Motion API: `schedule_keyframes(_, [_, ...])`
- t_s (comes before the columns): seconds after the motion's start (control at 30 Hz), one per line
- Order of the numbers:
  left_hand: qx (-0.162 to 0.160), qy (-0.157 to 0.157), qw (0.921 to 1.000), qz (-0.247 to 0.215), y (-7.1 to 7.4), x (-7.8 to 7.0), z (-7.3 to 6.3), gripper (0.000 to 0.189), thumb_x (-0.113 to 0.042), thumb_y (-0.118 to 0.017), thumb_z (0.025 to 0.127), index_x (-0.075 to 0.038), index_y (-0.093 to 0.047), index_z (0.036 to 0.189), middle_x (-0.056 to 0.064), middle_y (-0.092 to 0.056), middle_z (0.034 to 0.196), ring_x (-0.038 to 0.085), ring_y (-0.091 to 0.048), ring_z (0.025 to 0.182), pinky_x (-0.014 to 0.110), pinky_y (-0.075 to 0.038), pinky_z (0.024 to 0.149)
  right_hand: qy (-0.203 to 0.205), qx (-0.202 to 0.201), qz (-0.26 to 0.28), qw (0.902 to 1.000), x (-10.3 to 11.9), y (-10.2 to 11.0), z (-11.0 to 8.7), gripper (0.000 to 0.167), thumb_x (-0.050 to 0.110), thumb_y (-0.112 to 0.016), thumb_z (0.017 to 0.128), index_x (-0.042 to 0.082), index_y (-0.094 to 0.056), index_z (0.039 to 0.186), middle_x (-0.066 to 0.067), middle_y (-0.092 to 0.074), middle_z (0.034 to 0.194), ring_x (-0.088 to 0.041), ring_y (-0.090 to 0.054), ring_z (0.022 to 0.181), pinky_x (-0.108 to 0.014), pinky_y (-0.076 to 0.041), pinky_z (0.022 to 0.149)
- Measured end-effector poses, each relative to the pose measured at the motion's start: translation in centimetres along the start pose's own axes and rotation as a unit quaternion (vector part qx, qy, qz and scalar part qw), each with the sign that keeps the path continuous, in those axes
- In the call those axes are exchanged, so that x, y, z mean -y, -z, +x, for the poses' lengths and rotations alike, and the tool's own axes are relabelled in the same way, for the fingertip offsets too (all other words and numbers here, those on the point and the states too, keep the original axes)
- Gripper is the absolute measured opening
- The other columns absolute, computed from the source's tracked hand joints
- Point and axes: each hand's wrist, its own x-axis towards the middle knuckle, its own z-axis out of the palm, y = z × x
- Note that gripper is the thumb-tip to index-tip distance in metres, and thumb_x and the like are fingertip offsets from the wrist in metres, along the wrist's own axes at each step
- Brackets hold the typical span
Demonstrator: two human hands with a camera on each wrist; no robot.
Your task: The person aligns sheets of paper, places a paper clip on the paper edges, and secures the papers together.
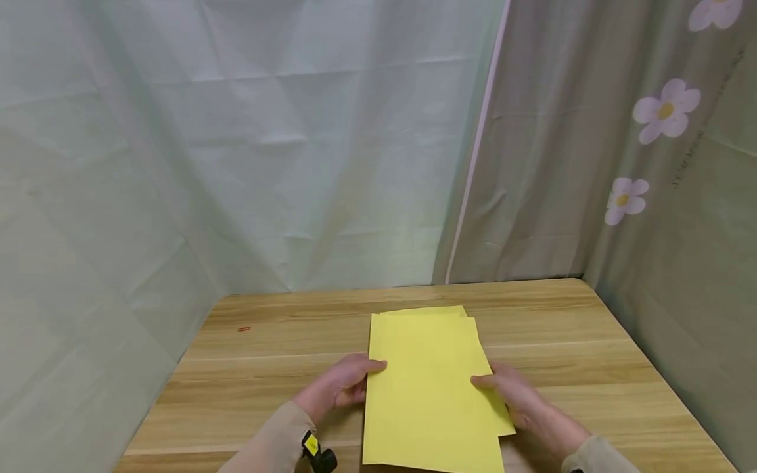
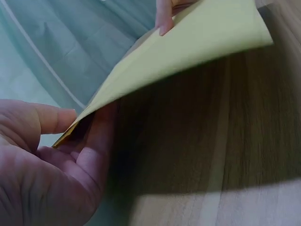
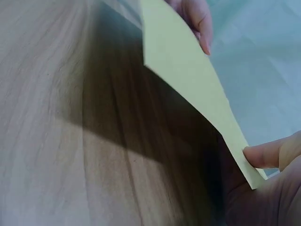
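Observation:
Several sheets of yellow paper [image 1: 428,387] are held between my two hands, raised over the wooden table. The sheets overlap unevenly: one sticks out at the far edge and at the lower right. My left hand [image 1: 350,381] pinches the left edge, thumb on top and fingers underneath. On the opposite edge my right hand [image 1: 516,394] grips the paper the same way, its thumb [image 3: 263,154] lying on the upper face. In the left wrist view the paper [image 2: 174,52] slants up from the left hand [image 2: 51,155], with its shadow on the wood below.
A small red paper clip [image 1: 244,329] lies on the wooden table [image 1: 284,328] toward the far left. Pale curtains [image 1: 331,164] hang behind and along the sides of the table, with printed flowers [image 1: 666,110] at the right.

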Motion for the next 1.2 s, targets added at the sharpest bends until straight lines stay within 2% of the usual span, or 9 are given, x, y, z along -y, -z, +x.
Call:
schedule_keyframes(0.3, [-0.035, -0.005, 0.9976, 0.059, -0.1, 0.5, -0.1, 0.027, -0.015, -0.061, 0.103, 0.007, -0.055, 0.118, 0.012, -0.075, 0.091, 0.019, -0.075, 0.078, 0.032, -0.061, 0.068, 0.015, -0.047, -0.062, 0.9969, 0.0, -0.6, -0.1, 0.065, 0.014, -0.06, 0.102, -0.016, -0.028, 0.15, -0.015, -0.072, 0.097, -0.027, -0.072, 0.079, -0.044, -0.061, 0.071])
schedule_keyframes(0.53, [-0.047, -0.023, 0.996, 0.072, -0.2, 0.4, -0.4, 0.027, -0.015, -0.062, 0.102, 0.005, -0.055, 0.117, 0.01, -0.072, 0.09, 0.016, -0.073, 0.073, 0.029, -0.061, 0.063, 0.046, -0.039, -0.076, 0.9952, 0.2, -0.6, -0.2, 0.061, 0.018, -0.057, 0.104, -0.017, -0.032, 0.147, -0.017, -0.071, 0.101, -0.031, -0.071, 0.083, -0.045, -0.06, 0.074])
schedule_keyframes(0.63, [-0.054, -0.035, 0.9942, 0.086, -0.2, 0.1, -0.6, 0.029, -0.017, -0.063, 0.102, 0.005, -0.054, 0.118, 0.009, -0.069, 0.087, 0.013, -0.069, 0.068, 0.025, -0.058, 0.057, 0.055, -0.039, -0.08, 0.9945, 0.4, -0.6, -0.1, 0.06, 0.019, -0.056, 0.105, -0.014, -0.032, 0.149, -0.017, -0.071, 0.103, -0.032, -0.071, 0.084, -0.044, -0.06, 0.076])
schedule_keyframes(0.77, [-0.062, -0.058, 0.9904, 0.109, -0.2, -0.4, -0.7, 0.034, -0.02, -0.062, 0.103, 0.007, -0.054, 0.121, 0.008, -0.068, 0.086, 0.011, -0.065, 0.065, 0.021, -0.051, 0.053, 0.06, -0.058, -0.089, 0.9925, 0.9, -0.8, 0.0, 0.058, 0.02, -0.056, 0.105, -0.011, -0.034, 0.15, -0.017, -0.071, 0.103, -0.032, -0.07, 0.085, -0.043, -0.06, 0.076])
schedule_keyframes(0.9, [-0.066, -0.09, 0.985, 0.132, -0.1, -0.9, -0.9, 0.037, -0.022, -0.06, 0.104, 0.008, -0.054, 0.125, 0.008, -0.071, 0.087, 0.011, -0.064, 0.065, 0.022, -0.05, 0.055, 0.067, -0.089, -0.093, 0.9894, 1.6, -1.1, 0.2, 0.051, 0.018, -0.057, 0.105, -0.011, -0.042, 0.144, -0.017, -0.071, 0.101, -0.031, -0.07, 0.083, -0.043, -0.06, 0.073])
schedule_keyframes(1.07, [-0.077, -0.134, 0.9764, 0.151, -0.2, -1.8, -1.3, 0.035, -0.025, -0.059, 0.105, 0.007, -0.056, 0.121, 0.007, -0.069, 0.091, 0.015, -0.066, 0.074, 0.029, -0.054, 0.068, 0.085, -0.129, -0.115, 0.9813, 2.9, -1.5, 0.5, 0.042, 0.015, -0.06, 0.103, -0.008, -0.054, 0.137, -0.014, -0.072, 0.1, -0.028, -0.069, 0.084, -0.04, -0.058, 0.073])
schedule_keyframes(1.2, [-0.101, -0.162, 0.9673, 0.166, -0.4, -2.6, -1.4, 0.034, -0.027, -0.06, 0.105, 0.005, -0.058, 0.117, 0.007, -0.065, 0.086, 0.015, -0.058, 0.071, 0.032, -0.048, 0.069, 0.1, -0.154, -0.133, 0.9739, 3.9, -1.8, 0.7, 0.034, 0.016, -0.063, 0.102, -0.006, -0.061, 0.128, -0.012, -0.072, 0.101, -0.025, -0.068, 0.087, -0.037, -0.056, 0.076])
